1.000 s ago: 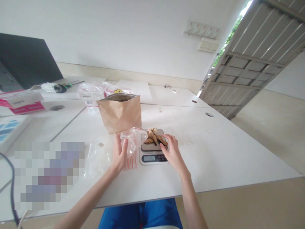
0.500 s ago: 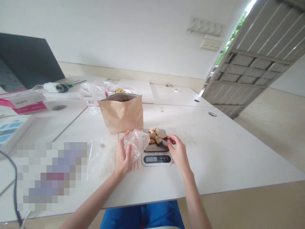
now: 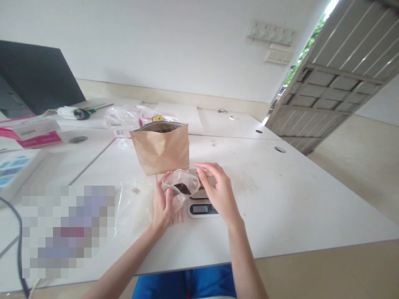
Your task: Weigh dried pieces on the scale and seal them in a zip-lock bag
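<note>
Hands apart: the left hand (image 3: pixel 162 206) grips a clear zip bag (image 3: pixel 181 185) with a dark piece (image 3: pixel 182 189) inside, while the right hand (image 3: pixel 220 191) hangs open, fingers loosely curled, above a digital kitchen scale (image 3: pixel 200 209), hiding most of its pan. Just behind the bag stands a kraft paper pouch (image 3: pixel 160 150) on the white surface (image 3: pixel 264 199)

Scale pan (image 3: pixel 212 180) — mostly hand-hidden

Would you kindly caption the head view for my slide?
Left hand holds a clear bag beside a scale, right hand raised over it.
</note>
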Available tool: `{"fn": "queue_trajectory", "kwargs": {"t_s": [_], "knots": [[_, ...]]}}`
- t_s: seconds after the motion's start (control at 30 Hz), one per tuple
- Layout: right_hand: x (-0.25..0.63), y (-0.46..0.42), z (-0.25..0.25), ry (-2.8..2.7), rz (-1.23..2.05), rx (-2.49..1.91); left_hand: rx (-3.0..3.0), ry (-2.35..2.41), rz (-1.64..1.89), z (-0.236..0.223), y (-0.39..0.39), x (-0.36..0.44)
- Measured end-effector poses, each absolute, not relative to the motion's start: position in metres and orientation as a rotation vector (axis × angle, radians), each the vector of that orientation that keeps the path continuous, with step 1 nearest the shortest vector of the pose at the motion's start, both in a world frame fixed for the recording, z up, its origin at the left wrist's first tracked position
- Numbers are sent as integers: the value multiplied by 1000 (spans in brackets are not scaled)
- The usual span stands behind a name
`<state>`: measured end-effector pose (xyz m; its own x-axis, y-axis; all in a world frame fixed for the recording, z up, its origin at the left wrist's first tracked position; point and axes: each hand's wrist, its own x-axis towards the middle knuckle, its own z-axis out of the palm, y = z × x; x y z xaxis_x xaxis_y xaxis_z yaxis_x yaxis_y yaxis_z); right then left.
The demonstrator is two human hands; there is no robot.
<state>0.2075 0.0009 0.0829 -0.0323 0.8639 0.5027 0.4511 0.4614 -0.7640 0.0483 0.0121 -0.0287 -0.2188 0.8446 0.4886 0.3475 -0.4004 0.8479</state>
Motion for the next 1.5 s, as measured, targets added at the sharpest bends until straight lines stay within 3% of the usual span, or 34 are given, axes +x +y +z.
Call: {"fn": "queue_trajectory", "kwargs": {"t_s": [0.37, 0.57, 0.83, 0.97, 1.1, 1.3, 1.5], "knots": [[229, 27, -11, -1671, 275, -1525, 1551, 1256, 1750, -35, 15, 53], [232, 20, -1, -1534, 436, -1497, 1557, 1086, 1767, -39, 16, 53], [228, -11, 68, -1251, 325, -1197, 1517, 1064, 1832, -40, 15, 53], [219, -21, 85, -1562, 369, -1117, 1490, 1070, 1849, -41, 16, 53], [217, -21, 81, -1774, 496, -1127, 1563, 1085, 1826, -39, 15, 50], [234, 13, 57, -1735, 417, -1172, 1516, 1107, 1838, -34, 12, 50], [252, 59, 17, -2128, 324, -1303, 1207, 944, 1744, -16, 18, 53]]}}
